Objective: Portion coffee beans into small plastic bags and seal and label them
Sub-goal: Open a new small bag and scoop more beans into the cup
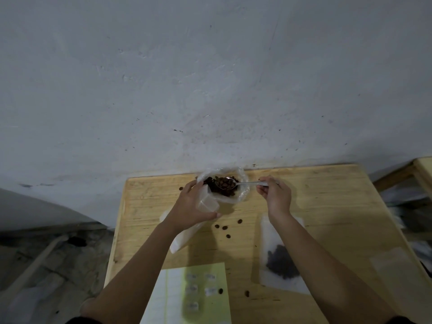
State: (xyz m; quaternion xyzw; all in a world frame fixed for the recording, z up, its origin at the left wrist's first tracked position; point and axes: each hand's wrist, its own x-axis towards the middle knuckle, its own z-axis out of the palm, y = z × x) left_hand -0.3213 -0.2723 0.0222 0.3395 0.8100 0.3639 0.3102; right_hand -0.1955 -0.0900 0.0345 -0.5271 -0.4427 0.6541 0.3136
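Note:
A large clear bag of coffee beans [242, 192] sits open at the far edge of the wooden table [327, 206]. My right hand [277, 195] pinches the handle of a metal spoon [228, 183], its bowl heaped with beans over the big bag. My left hand [194, 204] grips a small clear plastic bag [208, 203], held open just left of the spoon. Another small bag holding beans [281, 263] lies flat under my right forearm. A yellow-green sheet with small labels [201, 288] lies at the near edge.
Several loose beans [224, 228] are scattered on the table, some near the label sheet. An empty plastic bag [184, 235] lies under my left wrist. A grey wall rises right behind the table. Another wooden table edge [418, 169] shows at the right.

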